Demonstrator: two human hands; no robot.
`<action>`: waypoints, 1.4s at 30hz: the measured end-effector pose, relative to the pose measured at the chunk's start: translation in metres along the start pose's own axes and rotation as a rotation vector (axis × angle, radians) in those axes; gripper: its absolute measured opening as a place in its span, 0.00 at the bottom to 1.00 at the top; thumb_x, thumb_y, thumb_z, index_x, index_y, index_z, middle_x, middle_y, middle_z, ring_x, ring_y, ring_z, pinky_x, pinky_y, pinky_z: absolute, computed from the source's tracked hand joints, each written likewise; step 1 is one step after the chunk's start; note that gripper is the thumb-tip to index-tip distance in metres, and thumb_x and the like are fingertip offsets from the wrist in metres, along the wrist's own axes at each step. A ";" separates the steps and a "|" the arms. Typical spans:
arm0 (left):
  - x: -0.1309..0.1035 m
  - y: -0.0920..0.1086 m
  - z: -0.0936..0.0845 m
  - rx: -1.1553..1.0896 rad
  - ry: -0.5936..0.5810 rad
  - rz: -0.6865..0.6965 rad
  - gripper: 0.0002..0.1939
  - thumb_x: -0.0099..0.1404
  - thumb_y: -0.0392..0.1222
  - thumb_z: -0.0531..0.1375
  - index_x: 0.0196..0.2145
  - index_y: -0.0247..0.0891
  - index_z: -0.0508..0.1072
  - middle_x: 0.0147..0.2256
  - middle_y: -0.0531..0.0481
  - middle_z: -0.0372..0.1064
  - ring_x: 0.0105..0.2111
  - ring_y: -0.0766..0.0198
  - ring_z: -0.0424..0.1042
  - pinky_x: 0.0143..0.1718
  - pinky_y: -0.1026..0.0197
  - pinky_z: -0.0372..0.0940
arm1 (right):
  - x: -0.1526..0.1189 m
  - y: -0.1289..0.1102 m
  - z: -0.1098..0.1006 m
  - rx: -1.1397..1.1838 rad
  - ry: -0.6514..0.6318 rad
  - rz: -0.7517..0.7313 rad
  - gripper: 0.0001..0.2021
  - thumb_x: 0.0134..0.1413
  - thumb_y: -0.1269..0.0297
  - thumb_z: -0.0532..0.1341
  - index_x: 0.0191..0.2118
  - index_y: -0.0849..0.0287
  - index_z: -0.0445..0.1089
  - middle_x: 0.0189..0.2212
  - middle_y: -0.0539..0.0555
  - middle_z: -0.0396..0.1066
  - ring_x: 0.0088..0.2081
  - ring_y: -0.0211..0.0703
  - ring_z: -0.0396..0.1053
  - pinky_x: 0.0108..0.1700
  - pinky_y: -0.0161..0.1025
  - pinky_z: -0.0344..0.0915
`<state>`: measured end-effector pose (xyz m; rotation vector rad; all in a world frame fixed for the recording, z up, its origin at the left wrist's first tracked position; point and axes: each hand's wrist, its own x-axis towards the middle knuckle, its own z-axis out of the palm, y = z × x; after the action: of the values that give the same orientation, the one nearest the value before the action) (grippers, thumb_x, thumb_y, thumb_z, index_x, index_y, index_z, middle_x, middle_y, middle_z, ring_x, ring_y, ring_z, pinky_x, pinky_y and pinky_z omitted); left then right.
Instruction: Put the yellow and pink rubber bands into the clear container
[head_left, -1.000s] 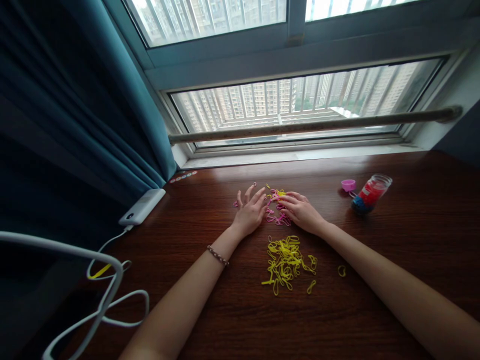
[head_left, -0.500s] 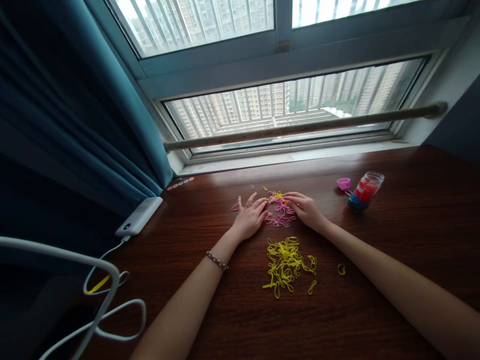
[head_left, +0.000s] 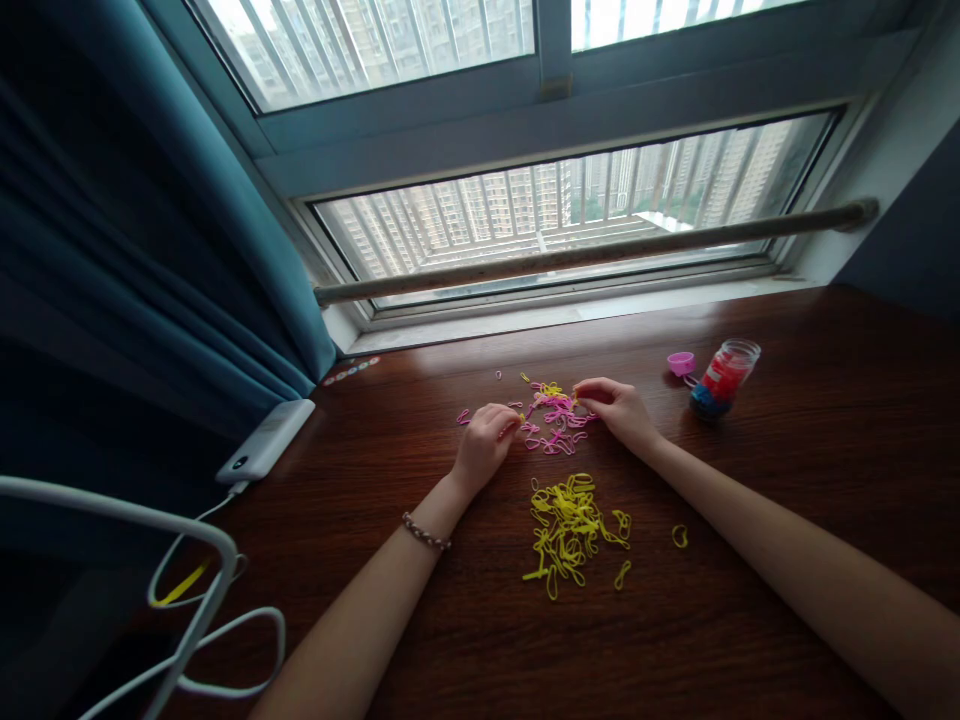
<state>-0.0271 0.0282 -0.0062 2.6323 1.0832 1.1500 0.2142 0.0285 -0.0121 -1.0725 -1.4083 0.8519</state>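
Note:
Pink rubber bands [head_left: 561, 410] lie in a loose pile on the dark wooden table, with a few yellow ones at its far side. At the pile's left edge my left hand [head_left: 486, 440] is closed, pinching a small yellow rubber band [head_left: 522, 418] at its fingertips. On the opposite side my right hand [head_left: 616, 408] pinches a yellowish rubber band [head_left: 576, 396] between thumb and finger. Nearer to me spreads a larger heap of yellow rubber bands [head_left: 574, 525]. A braided bracelet [head_left: 426, 532] circles my left wrist.
A clear jar [head_left: 724, 380] with red and blue contents stands at the right beside a pink lid [head_left: 681, 363]. On the left lie a white power bank [head_left: 266, 440] and its white cable [head_left: 274, 640]. The window and a rail [head_left: 600, 255] border the table's far side.
My left hand has curled from spread fingers into a pinch and drawn back left with a yellow band. My right hand's fingers have lifted from the pile, pinching a band. The view shifted slightly.

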 end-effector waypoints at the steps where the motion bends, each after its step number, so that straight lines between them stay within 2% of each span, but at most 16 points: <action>1: 0.000 0.002 0.000 -0.021 -0.004 0.023 0.04 0.61 0.36 0.54 0.33 0.37 0.69 0.31 0.46 0.69 0.36 0.61 0.68 0.39 0.56 0.64 | 0.000 -0.001 0.000 0.020 0.007 0.019 0.11 0.41 0.62 0.63 0.34 0.59 0.72 0.33 0.54 0.73 0.36 0.44 0.71 0.39 0.41 0.69; 5: -0.001 0.025 0.002 -0.075 -0.056 0.152 0.06 0.62 0.36 0.53 0.35 0.36 0.69 0.33 0.45 0.70 0.35 0.62 0.69 0.39 0.57 0.65 | 0.000 -0.004 0.000 0.045 0.026 0.064 0.10 0.41 0.61 0.63 0.31 0.60 0.72 0.31 0.54 0.73 0.34 0.44 0.71 0.38 0.40 0.68; 11: 0.000 0.066 0.000 -0.020 -0.387 0.519 0.08 0.63 0.35 0.50 0.36 0.38 0.69 0.33 0.47 0.71 0.38 0.62 0.68 0.43 0.57 0.62 | 0.001 -0.006 0.000 0.044 0.024 0.088 0.11 0.40 0.58 0.64 0.29 0.61 0.71 0.27 0.53 0.72 0.30 0.41 0.69 0.33 0.38 0.66; 13: 0.001 0.071 -0.002 -0.013 -0.419 0.538 0.09 0.63 0.35 0.50 0.37 0.38 0.69 0.35 0.47 0.70 0.40 0.61 0.67 0.44 0.56 0.61 | 0.001 -0.007 -0.001 0.054 0.015 0.095 0.11 0.39 0.58 0.64 0.29 0.61 0.71 0.26 0.52 0.72 0.29 0.40 0.69 0.32 0.37 0.66; 16: 0.001 0.067 -0.006 -0.034 -0.385 0.492 0.09 0.62 0.37 0.51 0.39 0.38 0.69 0.38 0.46 0.70 0.42 0.59 0.66 0.46 0.54 0.60 | 0.001 -0.012 -0.003 0.119 -0.035 0.129 0.12 0.39 0.58 0.65 0.29 0.61 0.71 0.25 0.51 0.71 0.28 0.38 0.68 0.32 0.36 0.65; 19: 0.001 0.056 -0.007 -0.034 -0.264 0.384 0.10 0.61 0.37 0.53 0.40 0.38 0.69 0.39 0.46 0.70 0.44 0.58 0.65 0.47 0.53 0.59 | -0.001 -0.025 -0.004 0.241 -0.256 0.198 0.11 0.38 0.60 0.66 0.28 0.62 0.71 0.24 0.50 0.70 0.26 0.35 0.66 0.30 0.34 0.64; 23: 0.002 0.035 -0.004 0.065 -0.057 0.158 0.08 0.61 0.36 0.53 0.38 0.38 0.70 0.39 0.48 0.70 0.45 0.59 0.64 0.49 0.53 0.58 | -0.005 -0.045 -0.004 0.214 -0.909 0.260 0.12 0.38 0.61 0.66 0.29 0.64 0.73 0.26 0.53 0.72 0.27 0.36 0.67 0.30 0.34 0.64; 24: 0.004 0.029 -0.004 0.098 -0.013 0.102 0.08 0.61 0.36 0.53 0.37 0.39 0.70 0.39 0.48 0.70 0.46 0.59 0.64 0.50 0.52 0.57 | -0.005 -0.047 -0.003 0.169 -0.991 0.253 0.13 0.39 0.60 0.66 0.31 0.64 0.74 0.27 0.54 0.72 0.27 0.37 0.68 0.29 0.34 0.64; 25: 0.005 0.023 -0.004 0.131 0.022 0.049 0.08 0.61 0.36 0.53 0.38 0.39 0.70 0.40 0.48 0.70 0.47 0.59 0.63 0.51 0.52 0.56 | -0.004 -0.047 -0.002 0.118 -0.987 0.236 0.14 0.41 0.58 0.65 0.32 0.64 0.74 0.27 0.55 0.73 0.27 0.37 0.68 0.29 0.34 0.64; 26: 0.007 0.018 -0.004 0.163 0.045 0.003 0.09 0.62 0.36 0.52 0.39 0.39 0.70 0.40 0.48 0.70 0.48 0.59 0.62 0.52 0.51 0.54 | -0.001 -0.045 -0.002 0.064 -0.899 0.208 0.16 0.43 0.56 0.63 0.34 0.65 0.74 0.27 0.55 0.73 0.26 0.38 0.68 0.28 0.34 0.64; 29: 0.015 0.003 -0.005 0.253 0.023 -0.104 0.11 0.63 0.37 0.51 0.41 0.39 0.69 0.45 0.48 0.68 0.53 0.58 0.58 0.55 0.47 0.49 | 0.011 -0.026 -0.001 -0.155 -0.416 0.029 0.17 0.51 0.55 0.57 0.37 0.64 0.73 0.29 0.56 0.73 0.30 0.42 0.70 0.33 0.38 0.66; 31: 0.021 -0.004 -0.004 0.302 -0.049 -0.138 0.12 0.63 0.38 0.50 0.43 0.40 0.68 0.49 0.48 0.66 0.56 0.57 0.54 0.57 0.44 0.44 | 0.019 -0.008 0.000 -0.349 -0.254 -0.154 0.14 0.53 0.58 0.56 0.38 0.61 0.73 0.37 0.57 0.73 0.40 0.46 0.69 0.44 0.43 0.64; 33: 0.028 -0.011 -0.001 0.337 -0.141 -0.154 0.14 0.64 0.40 0.49 0.46 0.41 0.66 0.52 0.48 0.62 0.58 0.55 0.49 0.58 0.40 0.37 | 0.023 0.008 0.002 -0.532 -0.242 -0.278 0.13 0.55 0.60 0.54 0.41 0.58 0.72 0.43 0.56 0.70 0.48 0.48 0.64 0.52 0.47 0.58; 36: 0.037 -0.020 0.008 0.353 -0.243 -0.176 0.18 0.65 0.43 0.47 0.52 0.44 0.61 0.56 0.49 0.57 0.61 0.53 0.41 0.56 0.34 0.28 | 0.022 0.024 0.006 -0.708 -0.296 -0.348 0.15 0.57 0.60 0.52 0.47 0.54 0.69 0.48 0.54 0.67 0.53 0.49 0.58 0.56 0.51 0.53; 39: 0.041 -0.028 0.017 0.321 -0.304 -0.185 0.21 0.66 0.45 0.44 0.56 0.48 0.55 0.57 0.51 0.55 0.62 0.54 0.36 0.55 0.34 0.21 | 0.021 0.030 0.007 -0.755 -0.327 -0.352 0.16 0.58 0.60 0.49 0.48 0.54 0.68 0.47 0.53 0.68 0.53 0.48 0.58 0.56 0.50 0.54; 42: 0.041 -0.033 0.021 0.277 -0.345 -0.170 0.21 0.66 0.45 0.43 0.57 0.48 0.54 0.55 0.52 0.58 0.62 0.57 0.37 0.55 0.37 0.17 | 0.022 0.031 0.005 -0.719 -0.336 -0.347 0.16 0.59 0.60 0.48 0.47 0.55 0.69 0.46 0.53 0.69 0.51 0.46 0.60 0.54 0.48 0.56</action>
<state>-0.0124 0.0829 -0.0064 2.7239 1.4377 0.5191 0.2139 0.0599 -0.0342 -1.1794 -2.2029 0.2647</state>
